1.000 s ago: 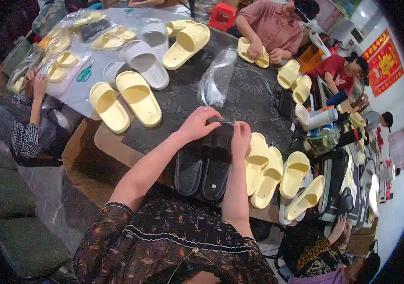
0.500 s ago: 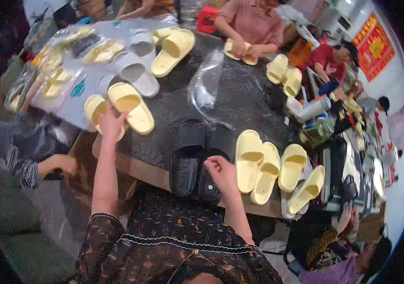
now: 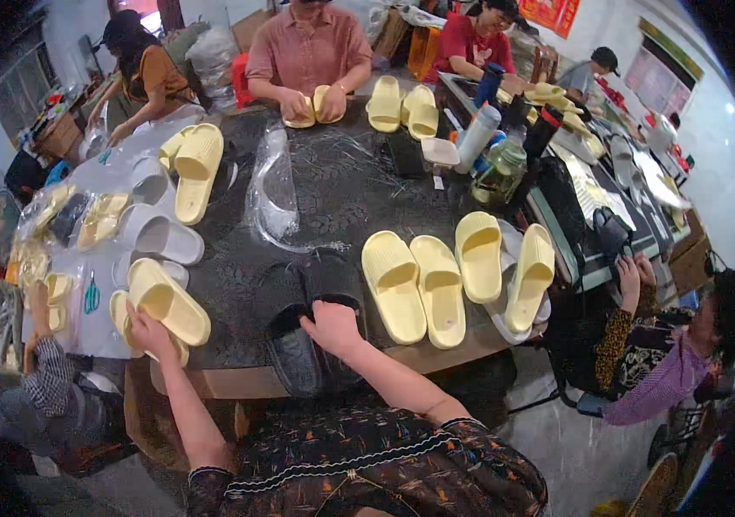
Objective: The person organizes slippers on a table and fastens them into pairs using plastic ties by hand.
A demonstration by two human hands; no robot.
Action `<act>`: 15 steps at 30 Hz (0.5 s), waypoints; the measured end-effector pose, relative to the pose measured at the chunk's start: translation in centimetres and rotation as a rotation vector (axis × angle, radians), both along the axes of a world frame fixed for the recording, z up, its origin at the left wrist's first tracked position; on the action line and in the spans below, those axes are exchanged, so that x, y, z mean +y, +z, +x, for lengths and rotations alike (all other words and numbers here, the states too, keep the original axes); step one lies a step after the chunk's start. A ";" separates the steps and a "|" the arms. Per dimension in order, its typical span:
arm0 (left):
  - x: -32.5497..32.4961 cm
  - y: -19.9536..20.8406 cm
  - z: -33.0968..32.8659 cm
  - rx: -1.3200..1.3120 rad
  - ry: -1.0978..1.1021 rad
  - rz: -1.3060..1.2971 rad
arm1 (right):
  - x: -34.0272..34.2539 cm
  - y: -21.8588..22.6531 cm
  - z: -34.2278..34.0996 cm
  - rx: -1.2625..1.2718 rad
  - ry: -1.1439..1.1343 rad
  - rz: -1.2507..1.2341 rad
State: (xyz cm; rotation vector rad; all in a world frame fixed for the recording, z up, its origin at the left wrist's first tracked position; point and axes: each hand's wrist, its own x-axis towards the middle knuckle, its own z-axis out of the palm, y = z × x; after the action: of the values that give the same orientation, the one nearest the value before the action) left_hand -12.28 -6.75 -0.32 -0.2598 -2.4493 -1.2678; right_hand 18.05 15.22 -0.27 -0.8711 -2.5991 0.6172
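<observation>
At the table's near left edge lie two yellow slippers (image 3: 171, 302), one partly over the other. My left hand (image 3: 152, 334) is closed on the lower one, fingers at its strap. My right hand (image 3: 334, 329), fingers curled together, is over a pair of black slippers (image 3: 297, 358) at the near edge; anything between its fingertips is hidden. Right of it stand a pair of yellow slippers (image 3: 395, 297) side by side and another yellow pair (image 3: 478, 258) resting partly on grey slippers (image 3: 509, 246).
Grey slippers (image 3: 160, 237), bagged yellow slippers (image 3: 104, 220) and teal scissors (image 3: 91, 295) lie on plastic at left. A clear plastic bag (image 3: 274, 194) is mid-table. Bottles and a jar (image 3: 498, 172) stand at right. Co-workers surround the table; one across handles yellow slippers (image 3: 311, 110).
The view has swung, so the table appears shifted. My left hand stays at the yellow slippers. My right hand has moved from the right black slipper's near end toward its strap.
</observation>
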 end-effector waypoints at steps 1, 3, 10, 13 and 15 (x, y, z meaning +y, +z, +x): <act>-0.1 0.2 1.0 0.067 -0.025 0.097 | -0.2 0.3 0.4 0.001 -0.012 -0.009; -1.0 -0.5 1.6 0.132 -0.060 0.181 | -0.8 1.1 1.2 0.039 0.064 -0.009; 0.7 3.1 8.7 0.177 -0.294 0.337 | -0.1 7.9 6.5 0.229 -0.049 0.087; 3.4 2.4 10.9 0.256 -0.546 0.378 | 3.2 9.5 9.7 0.231 -0.234 0.197; 5.4 4.2 14.1 0.273 -0.623 0.136 | 6.1 9.8 12.5 0.192 -0.401 0.295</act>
State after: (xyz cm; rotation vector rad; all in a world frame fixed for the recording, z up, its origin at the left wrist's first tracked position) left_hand 1.82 -1.33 3.84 -1.1438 -2.0995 -1.5008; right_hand 30.51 21.30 9.56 -1.1260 -2.1810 0.1883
